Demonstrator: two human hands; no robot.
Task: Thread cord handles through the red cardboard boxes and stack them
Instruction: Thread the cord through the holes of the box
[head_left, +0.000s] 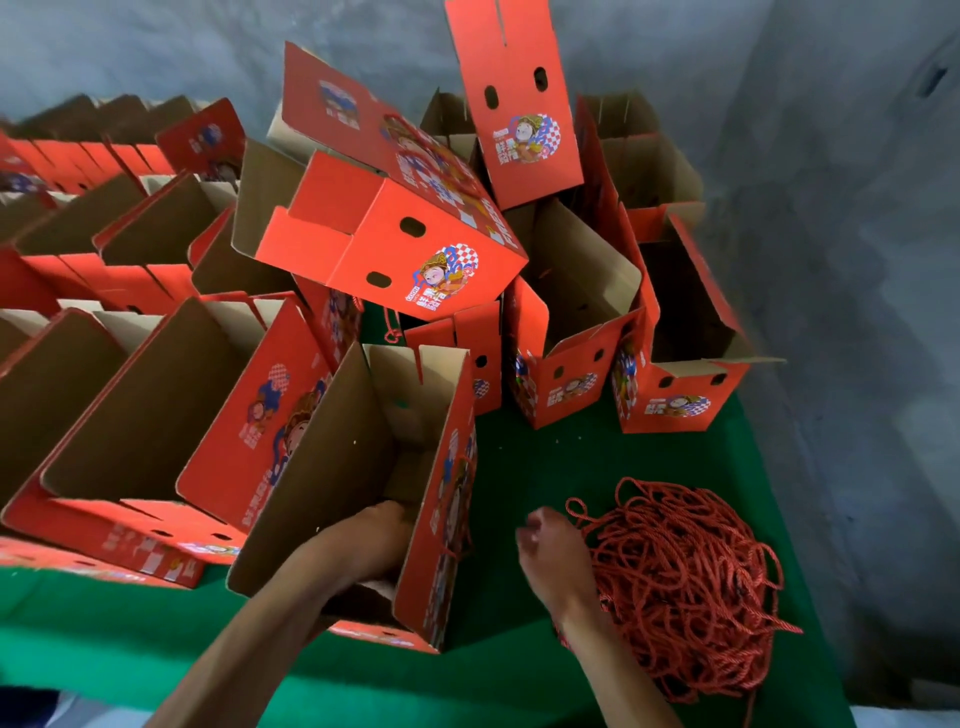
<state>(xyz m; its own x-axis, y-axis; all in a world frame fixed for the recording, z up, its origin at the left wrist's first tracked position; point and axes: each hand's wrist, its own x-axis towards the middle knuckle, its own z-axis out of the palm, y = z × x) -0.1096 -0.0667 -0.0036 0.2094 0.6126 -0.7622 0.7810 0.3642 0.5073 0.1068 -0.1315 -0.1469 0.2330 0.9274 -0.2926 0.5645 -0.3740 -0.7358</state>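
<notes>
An open red cardboard box (358, 457) stands tilted on the green table (530, 457) in front of me. My left hand (371, 535) reaches down inside it, with the fingers hidden by the box wall. A red cord (465, 499) hangs on the box's right outer side. My right hand (553, 551) hovers, blurred, just left of a heap of red cords (685, 587), its fingers curled; whether it holds a cord is unclear.
Rows of open red boxes (130, 332) fill the left side. More boxes are piled loosely at the back middle (395, 228) and back right (670, 322). A grey wall runs along the back and right.
</notes>
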